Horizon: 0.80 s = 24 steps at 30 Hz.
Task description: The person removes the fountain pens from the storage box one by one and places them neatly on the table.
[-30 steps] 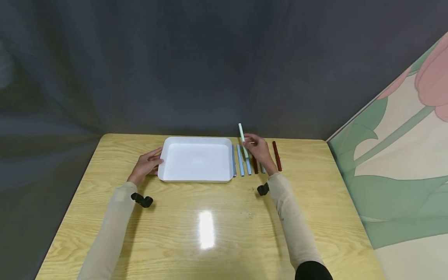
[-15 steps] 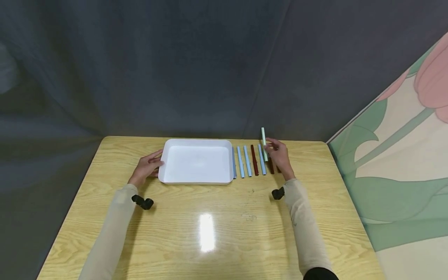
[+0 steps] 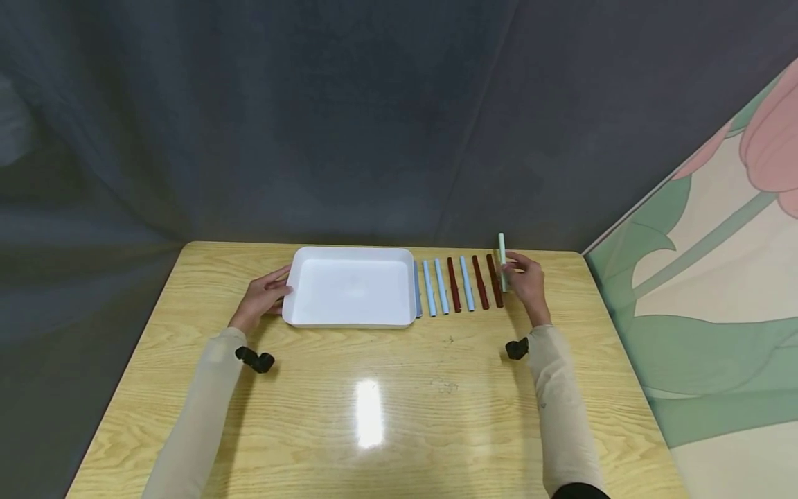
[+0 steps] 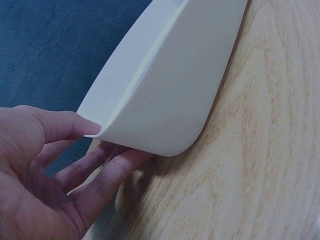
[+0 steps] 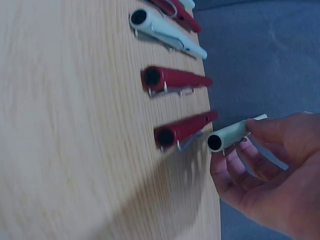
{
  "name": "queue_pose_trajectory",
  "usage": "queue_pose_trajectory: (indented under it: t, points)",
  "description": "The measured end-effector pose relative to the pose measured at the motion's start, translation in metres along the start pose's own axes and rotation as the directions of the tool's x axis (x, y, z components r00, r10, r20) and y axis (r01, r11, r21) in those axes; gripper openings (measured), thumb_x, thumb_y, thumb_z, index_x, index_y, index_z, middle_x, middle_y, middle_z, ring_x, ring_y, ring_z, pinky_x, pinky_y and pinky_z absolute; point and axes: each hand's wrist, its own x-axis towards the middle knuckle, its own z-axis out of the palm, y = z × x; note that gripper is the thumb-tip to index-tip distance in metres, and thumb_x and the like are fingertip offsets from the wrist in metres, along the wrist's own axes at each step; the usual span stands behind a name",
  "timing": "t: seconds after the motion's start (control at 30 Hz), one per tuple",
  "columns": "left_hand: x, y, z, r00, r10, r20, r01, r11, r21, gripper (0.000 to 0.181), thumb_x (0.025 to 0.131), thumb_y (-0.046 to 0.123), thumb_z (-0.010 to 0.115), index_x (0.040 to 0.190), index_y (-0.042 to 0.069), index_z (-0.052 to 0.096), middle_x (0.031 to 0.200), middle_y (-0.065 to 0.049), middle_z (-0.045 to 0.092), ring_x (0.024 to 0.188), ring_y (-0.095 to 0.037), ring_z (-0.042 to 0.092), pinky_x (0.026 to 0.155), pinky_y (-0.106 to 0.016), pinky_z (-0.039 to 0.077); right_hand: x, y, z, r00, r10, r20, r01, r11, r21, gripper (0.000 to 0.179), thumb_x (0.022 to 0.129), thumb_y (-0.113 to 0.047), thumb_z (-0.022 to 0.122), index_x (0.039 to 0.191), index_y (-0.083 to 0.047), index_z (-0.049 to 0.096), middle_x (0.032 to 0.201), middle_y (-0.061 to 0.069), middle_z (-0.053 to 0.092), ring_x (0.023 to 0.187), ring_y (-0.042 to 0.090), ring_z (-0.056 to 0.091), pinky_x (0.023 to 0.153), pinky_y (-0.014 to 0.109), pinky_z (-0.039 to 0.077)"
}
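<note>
In the head view my left hand point(image 3: 257, 298) is at the left end of a white rectangular tray point(image 3: 351, 287). The left wrist view shows its thumb on the rim and the other fingers under the tray's end point(image 4: 170, 110), pinching it. My right hand point(image 3: 528, 284) pinches a pale green pen-shaped tube point(image 5: 230, 136) between thumb and fingers. This tube has a dark round end and a thin metal clip underneath. It points away from me, just right of the rightmost dark red tube point(image 3: 495, 281).
Right of the tray, similar tubes lie side by side in a row: light blue ones point(image 3: 441, 287) with dark red ones point(image 3: 454, 285) among them. A dark curtain point(image 3: 349, 125) hangs along the table's far edge. A floral panel point(image 3: 717, 277) stands at the right.
My right hand has carried the pale green tube rightward, from above the light blue tubes to past the right end of the row. The left hand stays on the tray.
</note>
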Motion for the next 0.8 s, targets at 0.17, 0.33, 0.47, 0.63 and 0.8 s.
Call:
queue_pose_trajectory:
  t: [0.17,0.33,0.47,0.63,0.8]
  points:
    - [0.000,0.000,0.000,1.000,0.014,0.006,-0.014,1.000,-0.011,0.062,0.105,0.012,0.062,0.163,0.020,0.040,0.158,-0.023,0.048,0.091,-0.002,0.067,0.067,-0.022,0.060,-0.001,0.006,-0.009,1.000,0.003,-0.010,-0.004,0.999,-0.041,0.036,0.104,-0.002,0.060,0.138,0.009,0.063,0.121,0.039,0.066,0.069,-0.011,0.058,0.056,0.010,0.049]
    - [0.000,-0.001,0.000,1.000,0.021,0.011,-0.021,1.000,-0.014,0.062,0.105,0.012,0.061,0.163,0.019,0.040,0.157,-0.025,0.048,0.086,0.000,0.067,0.065,-0.021,0.059,-0.004,0.011,-0.013,1.000,0.010,0.006,-0.009,0.993,-0.122,0.036,0.104,-0.005,0.061,0.137,0.010,0.063,0.120,0.038,0.067,0.068,-0.009,0.056,0.055,0.011,0.045]
    - [0.000,-0.001,0.001,1.000,0.027,-0.003,-0.027,1.000,-0.013,0.061,0.105,0.011,0.061,0.162,0.018,0.041,0.156,-0.026,0.049,0.084,0.001,0.067,0.064,-0.022,0.060,-0.007,0.014,-0.010,0.999,0.045,0.026,-0.039,0.981,-0.190,0.037,0.105,-0.008,0.061,0.139,0.008,0.062,0.122,0.034,0.067,0.083,0.020,0.071,0.057,0.012,0.045]
    - [0.000,0.000,0.002,0.999,0.032,-0.012,-0.032,0.999,-0.005,0.061,0.105,0.011,0.061,0.162,0.017,0.042,0.156,-0.026,0.049,0.087,0.000,0.067,0.065,-0.022,0.060,-0.011,0.012,-0.007,0.998,0.052,0.039,-0.041,0.968,-0.249,0.037,0.106,-0.008,0.059,0.139,0.010,0.061,0.124,0.034,0.066,0.111,0.046,0.068,0.068,0.021,0.052]
    - [0.000,0.000,0.001,0.999,0.031,-0.011,-0.031,1.000,-0.004,0.060,0.105,0.010,0.060,0.162,0.017,0.041,0.156,-0.026,0.049,0.088,-0.001,0.066,0.065,-0.022,0.060,-0.013,0.007,-0.005,0.997,0.065,0.051,-0.046,0.950,-0.308,0.036,0.106,-0.010,0.061,0.136,0.010,0.063,0.125,0.033,0.067,0.110,0.047,0.066,0.084,0.049,0.058]
